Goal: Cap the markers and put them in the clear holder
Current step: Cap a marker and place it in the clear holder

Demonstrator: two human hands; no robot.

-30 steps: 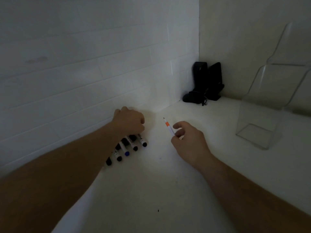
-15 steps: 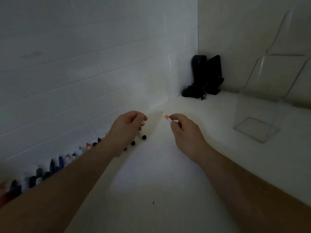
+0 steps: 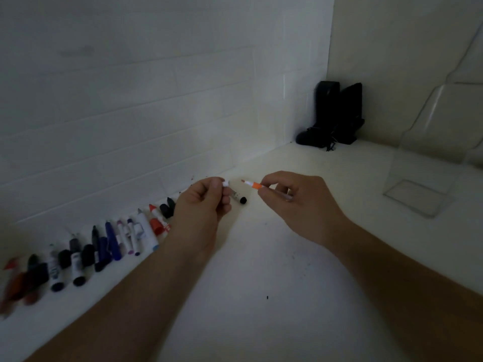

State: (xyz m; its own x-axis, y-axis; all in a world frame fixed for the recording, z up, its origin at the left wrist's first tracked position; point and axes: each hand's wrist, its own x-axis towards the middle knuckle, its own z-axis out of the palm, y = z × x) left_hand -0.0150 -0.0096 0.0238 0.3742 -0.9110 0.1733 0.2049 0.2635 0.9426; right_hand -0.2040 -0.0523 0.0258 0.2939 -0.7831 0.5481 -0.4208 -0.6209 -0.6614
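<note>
Cap about to meet marker, clear holder (image 3: 428,163) waiting far right on my table (image 3: 261,270).
My right hand (image 3: 300,202) pinches the light, stiff orange marker (image 3: 257,185) mid-barrel; my left hand (image 3: 203,205) pinches its small slippery white cap (image 3: 226,183), I'd say.

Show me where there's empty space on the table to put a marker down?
The counter is bare between the two forearms and in front of the clear holder. More bare room lies between the right hand and the black objects in the corner. It is crowded along the wall, where the row of markers lies.
</note>
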